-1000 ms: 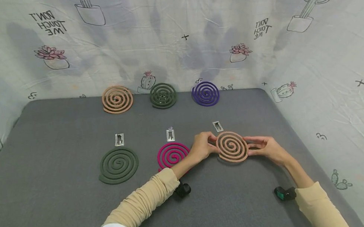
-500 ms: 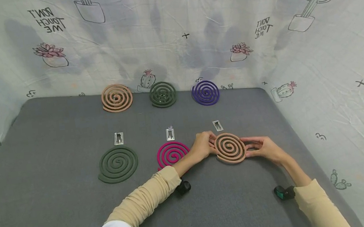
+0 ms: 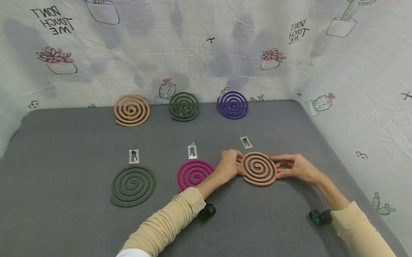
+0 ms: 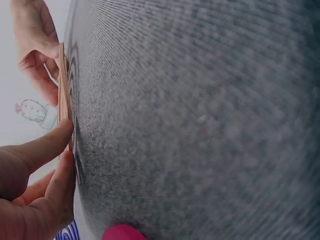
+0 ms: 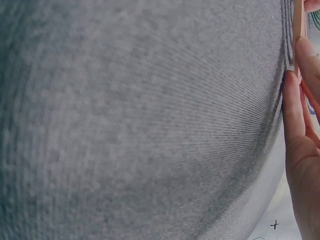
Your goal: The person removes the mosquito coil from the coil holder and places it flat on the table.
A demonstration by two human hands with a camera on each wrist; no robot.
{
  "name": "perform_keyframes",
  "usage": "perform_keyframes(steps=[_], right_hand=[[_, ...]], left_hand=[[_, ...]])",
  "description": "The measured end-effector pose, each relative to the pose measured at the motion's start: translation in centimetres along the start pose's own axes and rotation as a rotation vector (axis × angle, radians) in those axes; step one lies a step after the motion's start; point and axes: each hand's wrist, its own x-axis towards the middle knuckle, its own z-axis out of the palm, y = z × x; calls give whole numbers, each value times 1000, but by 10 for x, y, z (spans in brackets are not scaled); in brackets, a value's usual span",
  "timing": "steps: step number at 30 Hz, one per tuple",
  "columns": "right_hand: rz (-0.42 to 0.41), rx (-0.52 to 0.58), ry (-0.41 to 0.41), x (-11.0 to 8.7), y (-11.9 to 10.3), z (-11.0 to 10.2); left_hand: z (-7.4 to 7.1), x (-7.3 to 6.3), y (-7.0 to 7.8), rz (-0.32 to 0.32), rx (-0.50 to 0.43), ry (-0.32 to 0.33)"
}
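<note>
Both hands hold a tan mosquito coil [image 3: 258, 165] between them at the right of the table. On its left edge, the left hand [image 3: 229, 165] pinches with thumb and fingers. The right hand [image 3: 297, 169] pinches the opposite edge. Seen edge-on in the left wrist view, the coil [image 4: 63, 95] lies flat close over the grey cloth, its shadow beneath. Just beyond it is a small metal coil stand [image 3: 243, 143]. A magenta coil [image 3: 196, 176] lies left of it, partly hidden by the left forearm.
A green coil [image 3: 133, 182] lies farther left. Two more metal stands lie beyond the green and magenta coils. Along the back edge are a tan coil [image 3: 133, 124], a dark green coil [image 3: 185, 118] and a purple coil [image 3: 232, 105], before a cactus-print curtain [image 3: 193, 19].
The held tan coil has shifted slightly left and toward the person, with the right hand following. Both hands keep their grip on its edges, and the other coils stay put.
</note>
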Motion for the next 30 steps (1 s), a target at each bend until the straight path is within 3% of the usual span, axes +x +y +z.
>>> perform_keyframes(steps=[10, 19, 30], right_hand=[[-43, -67, 16, 0, 2, 0], [-123, -138, 22, 1, 1, 2], [-142, -199, 27, 5, 2, 2]], left_hand=[[2, 2, 2, -24, 40, -29], [2, 4, 2, 6, 107, -24], [-1, 5, 3, -21, 81, -49]])
